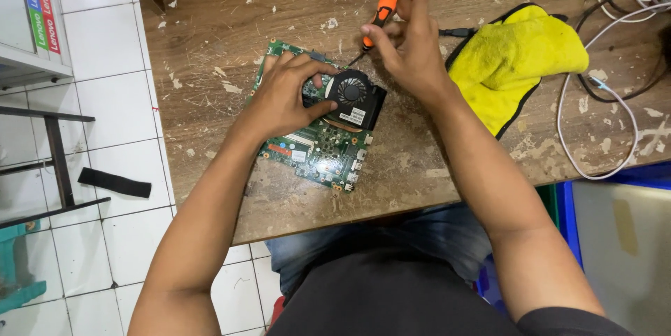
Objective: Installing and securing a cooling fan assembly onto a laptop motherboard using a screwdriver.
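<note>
Left hand (285, 95) palm down, fingers spread and curled over the black cooling fan (353, 93), thumb against its near side, pinning it onto the green circuit board (314, 146). Right hand (409, 39) raised above the board's far edge, fingers pinched shut around an orange-handled screwdriver (381, 14), shaft angled down-left toward the fan's top corner; tip contact too small to tell. Both forearms reach in from the bottom of the view, elbows out, right wrist bent. Board lies flat near the middle of the surface (210, 28), tilted diagonally, fan on its upper right part. Surface is worn brown wood, flecked with pale chips and peeled patches. Yellow cloth (521, 56) with dark edging just right of the right hand, white cable (594, 130) looping beyond it, dark cables at the far right corner. Blue bin (622, 179) below the surface's right edge. Floor (112, 133) of white tiles on the left, with a black strip (114, 182) lying on it and a dark metal frame (59, 161).
</note>
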